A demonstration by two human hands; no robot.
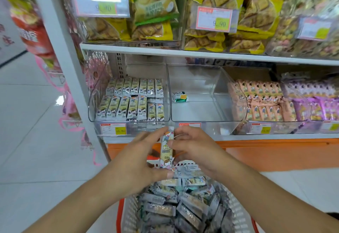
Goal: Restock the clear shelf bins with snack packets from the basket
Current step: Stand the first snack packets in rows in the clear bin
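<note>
Head | left hand [139, 157], right hand [192, 146] pinch packet [166, 148] | basket [128, 212] cropped

Basket [128, 212] of packets [165, 209] before shelf bins [192, 93]

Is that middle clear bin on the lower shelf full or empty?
Nearly empty. The middle clear bin holds just one small packet near its left wall; the rest of its floor is bare, while the bins on both sides are packed in rows.

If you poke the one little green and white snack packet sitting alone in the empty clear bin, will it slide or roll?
The little green and white snack packet would probably slide: it looks flat and the clear bin floor looks smooth. It likely weighs little, being small.
</note>
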